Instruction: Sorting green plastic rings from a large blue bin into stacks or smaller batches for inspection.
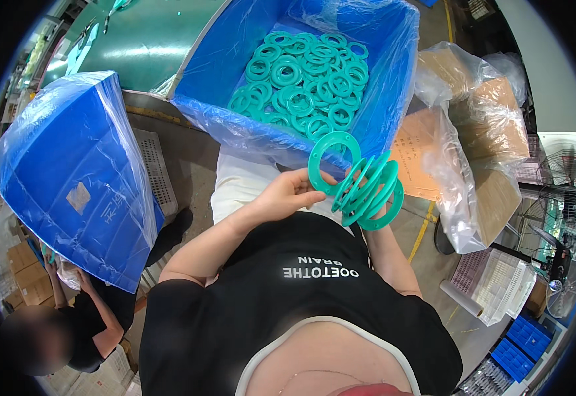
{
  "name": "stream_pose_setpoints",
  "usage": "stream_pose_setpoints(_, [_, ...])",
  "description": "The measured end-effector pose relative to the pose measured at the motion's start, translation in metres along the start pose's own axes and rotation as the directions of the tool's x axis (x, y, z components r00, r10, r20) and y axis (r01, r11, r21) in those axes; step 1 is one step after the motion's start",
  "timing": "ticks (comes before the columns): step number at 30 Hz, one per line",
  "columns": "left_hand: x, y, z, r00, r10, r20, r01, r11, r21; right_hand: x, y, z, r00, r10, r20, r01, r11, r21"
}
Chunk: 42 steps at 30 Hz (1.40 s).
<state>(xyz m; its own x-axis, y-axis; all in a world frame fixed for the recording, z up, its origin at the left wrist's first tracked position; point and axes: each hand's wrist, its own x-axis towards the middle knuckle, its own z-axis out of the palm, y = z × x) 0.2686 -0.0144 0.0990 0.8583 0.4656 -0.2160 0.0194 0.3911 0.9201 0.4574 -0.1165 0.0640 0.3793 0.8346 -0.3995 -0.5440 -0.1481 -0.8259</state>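
My left hand [291,195] grips the edge of a flat green plastic ring [314,167], with fingers showing through the ring's hole. Beside it, several more green rings [370,193] are fanned out in a loose row. They rest in my right hand [382,212], whose fingers are mostly hidden behind them. Both hands are in front of my body, just this side of a big blue bin [215,119] lined with clear plastic film. Inside that bin lies a heap of the same green rings [301,82].
A second blue bin [76,178], film-covered, stands tilted on the left. Behind it is a green tabletop [152,41]. Cardboard boxes [493,119] under clear plastic are to the right, near a fan [562,284] and crates [499,284]. Another person [96,323] works at lower left.
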Motion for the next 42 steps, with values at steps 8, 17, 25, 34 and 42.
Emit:
stream_pose_setpoints(8, [-0.002,0.000,-0.003,0.987,0.154,0.050,-0.149,0.984,-0.098,-0.009,-0.011,0.020,0.995,0.057,0.083,-0.064,0.994,0.090])
stream_pose_setpoints(17, [0.004,-0.004,-0.017,0.967,-0.031,-0.251,0.047,0.997,0.058,-0.022,0.025,0.007,0.988,-0.137,0.066,0.130,0.986,0.105])
stream_pose_setpoints(25, [0.013,-0.028,-0.018,0.913,0.149,-0.381,-0.083,0.979,0.183,-0.014,0.008,0.012,0.949,-0.316,0.002,0.288,0.860,-0.422])
stream_pose_setpoints(34, [0.028,-0.056,-0.025,0.935,-0.019,-0.354,0.091,0.978,0.187,-0.020,-0.009,0.021,0.835,-0.497,0.238,0.532,0.615,-0.582])
stream_pose_setpoints(42, [0.031,-0.055,-0.013,0.894,0.226,-0.387,-0.144,0.963,0.229,-0.014,-0.004,-0.003,0.922,-0.381,0.063,0.369,0.821,-0.436])
